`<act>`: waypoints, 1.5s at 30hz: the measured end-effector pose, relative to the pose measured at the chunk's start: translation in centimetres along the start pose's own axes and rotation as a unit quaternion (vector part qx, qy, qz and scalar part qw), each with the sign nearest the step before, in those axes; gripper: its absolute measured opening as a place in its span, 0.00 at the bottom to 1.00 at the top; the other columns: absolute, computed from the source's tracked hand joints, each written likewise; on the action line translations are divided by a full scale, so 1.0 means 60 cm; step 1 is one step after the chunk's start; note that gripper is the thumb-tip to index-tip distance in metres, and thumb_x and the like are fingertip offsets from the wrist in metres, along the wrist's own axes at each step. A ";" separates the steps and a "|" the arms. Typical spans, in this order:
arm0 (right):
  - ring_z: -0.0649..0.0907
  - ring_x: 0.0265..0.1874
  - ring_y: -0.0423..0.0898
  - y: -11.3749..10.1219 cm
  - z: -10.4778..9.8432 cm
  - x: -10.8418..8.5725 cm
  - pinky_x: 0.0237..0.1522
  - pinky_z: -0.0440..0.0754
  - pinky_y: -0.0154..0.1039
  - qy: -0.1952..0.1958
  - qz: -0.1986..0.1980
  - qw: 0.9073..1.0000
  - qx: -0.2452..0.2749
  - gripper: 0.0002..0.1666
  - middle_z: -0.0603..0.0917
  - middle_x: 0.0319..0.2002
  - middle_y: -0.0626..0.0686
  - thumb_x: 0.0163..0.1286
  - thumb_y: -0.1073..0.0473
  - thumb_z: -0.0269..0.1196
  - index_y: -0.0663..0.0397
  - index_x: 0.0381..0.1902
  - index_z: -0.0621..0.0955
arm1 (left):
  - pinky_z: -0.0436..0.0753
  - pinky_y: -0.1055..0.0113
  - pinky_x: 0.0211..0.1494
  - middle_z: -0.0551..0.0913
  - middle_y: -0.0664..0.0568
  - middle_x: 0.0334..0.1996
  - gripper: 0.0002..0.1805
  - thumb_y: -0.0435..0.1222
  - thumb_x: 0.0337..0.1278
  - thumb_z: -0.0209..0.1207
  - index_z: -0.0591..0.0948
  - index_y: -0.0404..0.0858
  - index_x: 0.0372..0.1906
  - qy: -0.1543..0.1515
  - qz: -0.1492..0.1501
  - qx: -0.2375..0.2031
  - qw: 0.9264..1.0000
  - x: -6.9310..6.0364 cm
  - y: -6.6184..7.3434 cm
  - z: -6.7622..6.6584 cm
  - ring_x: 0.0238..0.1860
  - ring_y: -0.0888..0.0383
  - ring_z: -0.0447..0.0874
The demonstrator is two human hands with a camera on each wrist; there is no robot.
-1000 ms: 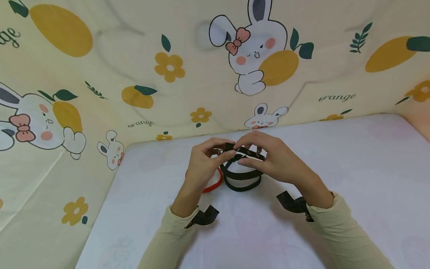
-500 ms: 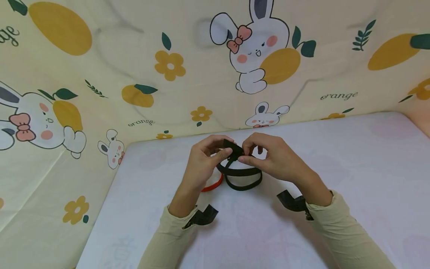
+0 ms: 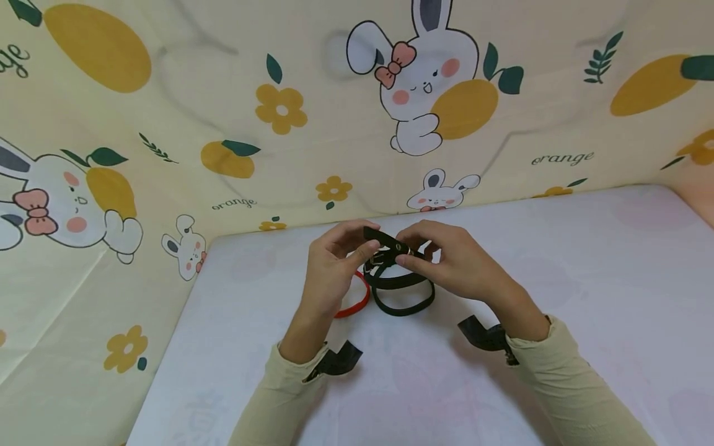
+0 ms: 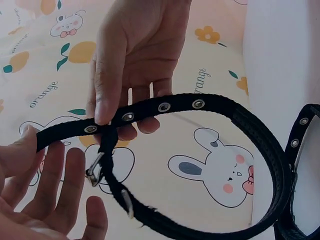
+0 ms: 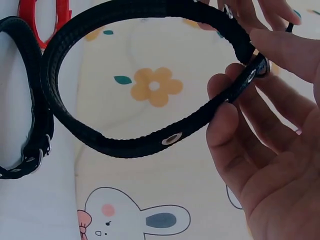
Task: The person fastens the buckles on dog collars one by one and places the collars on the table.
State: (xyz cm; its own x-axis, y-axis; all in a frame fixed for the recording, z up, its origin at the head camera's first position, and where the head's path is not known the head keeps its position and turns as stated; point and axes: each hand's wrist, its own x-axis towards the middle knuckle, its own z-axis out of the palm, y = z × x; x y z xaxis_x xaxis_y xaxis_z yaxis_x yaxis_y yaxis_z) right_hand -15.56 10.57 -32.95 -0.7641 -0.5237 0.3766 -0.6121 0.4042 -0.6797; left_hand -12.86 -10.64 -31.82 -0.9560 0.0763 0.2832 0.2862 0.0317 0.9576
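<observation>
Both hands hold a black collar (image 3: 397, 282) with metal eyelets, its loop standing above the table. My left hand (image 3: 330, 267) pinches the free strap end between thumb and fingers. My right hand (image 3: 460, 263) grips the strap farther along; in the left wrist view its thumb presses where the strap crosses the other end. The metal buckle (image 4: 94, 171) hangs just below that crossing, with no strap seen through its frame. A second black collar (image 3: 406, 311) lies on the table under the held one. Beside it, partly behind my left wrist, is a red collar (image 3: 357, 306).
A white table (image 3: 413, 384) spreads beneath the hands. Behind it rises a cream cloth (image 3: 312, 37) printed with rabbits and oranges. Black strips (image 3: 337, 360) stick out from both sleeve cuffs.
The strap end has turned and now slants up to the left between the hands, showing its eyelets. The right fingers have shifted along the strap. The collars on the table stay put.
</observation>
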 end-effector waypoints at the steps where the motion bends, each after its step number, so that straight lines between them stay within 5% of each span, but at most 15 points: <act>1: 0.83 0.40 0.36 -0.001 0.000 0.001 0.41 0.82 0.36 0.001 0.002 1.000 0.000 0.13 0.85 0.41 0.40 0.65 0.56 0.70 0.44 0.48 0.83 | 0.81 0.69 0.48 0.85 0.62 0.35 0.13 0.25 0.57 0.65 0.82 0.29 0.48 0.001 0.002 0.001 1.000 0.000 0.000 0.000 0.40 0.59 0.83; 7: 0.85 0.41 0.39 -0.003 -0.003 0.003 0.44 0.83 0.38 0.006 0.035 0.999 0.020 0.11 0.84 0.44 0.44 0.71 0.55 0.64 0.46 0.49 0.81 | 0.80 0.60 0.58 0.85 0.47 0.48 0.21 0.28 0.55 0.68 0.81 0.34 0.55 -0.026 0.019 0.071 0.997 0.003 -0.009 -0.003 0.50 0.53 0.83; 11: 0.85 0.44 0.42 -0.004 -0.006 -0.001 0.46 0.82 0.36 0.021 0.078 0.995 0.058 0.12 0.83 0.47 0.47 0.75 0.54 0.59 0.47 0.53 0.78 | 0.80 0.62 0.59 0.85 0.49 0.52 0.23 0.32 0.54 0.70 0.82 0.40 0.56 -0.041 -0.016 0.133 0.990 0.003 -0.018 -0.002 0.51 0.56 0.83; 19: 0.80 0.51 0.39 -0.007 -0.002 -0.002 0.48 0.77 0.30 0.099 0.021 0.989 0.105 0.20 0.84 0.50 0.52 0.71 0.67 0.59 0.55 0.60 0.73 | 0.85 0.66 0.52 0.86 0.42 0.48 0.17 0.28 0.56 0.67 0.85 0.35 0.52 -0.034 -0.038 0.074 0.996 0.000 -0.015 0.008 0.44 0.56 0.86; 24: 0.83 0.44 0.38 -0.014 0.000 -0.001 0.46 0.78 0.30 0.127 0.026 0.982 0.134 0.20 0.85 0.44 0.52 0.73 0.63 0.60 0.52 0.61 0.74 | 0.84 0.69 0.50 0.86 0.42 0.48 0.16 0.29 0.58 0.66 0.84 0.35 0.52 -0.031 -0.034 0.070 0.996 -0.002 -0.015 0.013 0.45 0.58 0.86; 35: 0.83 0.41 0.41 -0.021 -0.005 -0.005 0.44 0.84 0.29 0.128 0.062 0.978 0.150 0.15 0.82 0.46 0.51 0.71 0.61 0.63 0.54 0.54 0.83 | 0.83 0.72 0.52 0.85 0.40 0.45 0.14 0.30 0.59 0.65 0.85 0.33 0.50 -0.009 -0.005 0.063 0.998 -0.004 -0.019 0.017 0.46 0.55 0.84; 45: 0.84 0.33 0.42 -0.021 -0.011 -0.005 0.39 0.86 0.31 0.113 0.076 0.978 0.156 0.12 0.84 0.43 0.46 0.70 0.62 0.64 0.56 0.50 0.84 | 0.81 0.74 0.49 0.84 0.46 0.45 0.14 0.33 0.59 0.66 0.85 0.38 0.51 -0.013 -0.030 0.064 0.997 -0.005 -0.021 0.022 0.46 0.57 0.81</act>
State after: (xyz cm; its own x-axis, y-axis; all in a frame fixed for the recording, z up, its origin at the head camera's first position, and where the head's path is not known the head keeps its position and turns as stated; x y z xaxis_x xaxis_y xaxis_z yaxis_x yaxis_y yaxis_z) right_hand -14.68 10.71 -31.77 -0.8885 -0.2820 0.3621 -0.4229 0.1964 -0.8846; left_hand -12.82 -9.38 -33.16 -0.9700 0.0968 0.2229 0.2364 0.1633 0.9578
